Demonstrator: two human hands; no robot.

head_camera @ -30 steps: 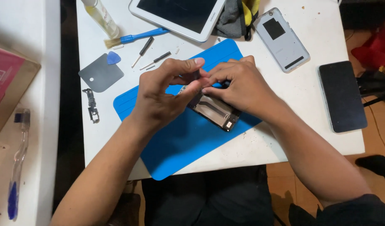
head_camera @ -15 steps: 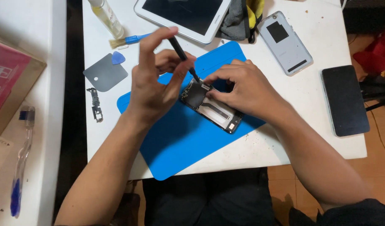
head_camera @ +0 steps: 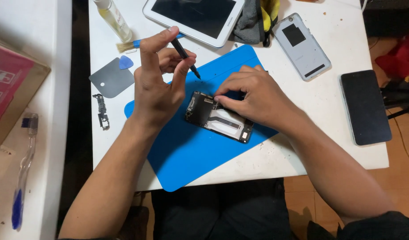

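Observation:
An opened dark phone body (head_camera: pixel 218 119) lies on a blue work mat (head_camera: pixel 186 155), its inner parts showing. My right hand (head_camera: pixel 253 95) rests on its far end, fingertips pressing on it. My left hand (head_camera: pixel 155 84) is lifted above the mat's left part and pinches a thin black screwdriver (head_camera: pixel 186 54), tip pointing down and right, clear of the phone.
On the white table (head_camera: pixel 302 155) lie a white tablet (head_camera: pixel 193 18), a grey phone back cover (head_camera: pixel 302 44), a black phone (head_camera: pixel 365 106), a grey plate (head_camera: pixel 111 80) with a blue pick (head_camera: pixel 125 62), a small bracket (head_camera: pixel 101 111), a brush and a bottle (head_camera: pixel 113 18). A toothbrush (head_camera: pixel 23 169) lies at left.
My left hand has lifted off the phone with the screwdriver and risen up and left. The phone's insides are now uncovered. My right hand stays on it.

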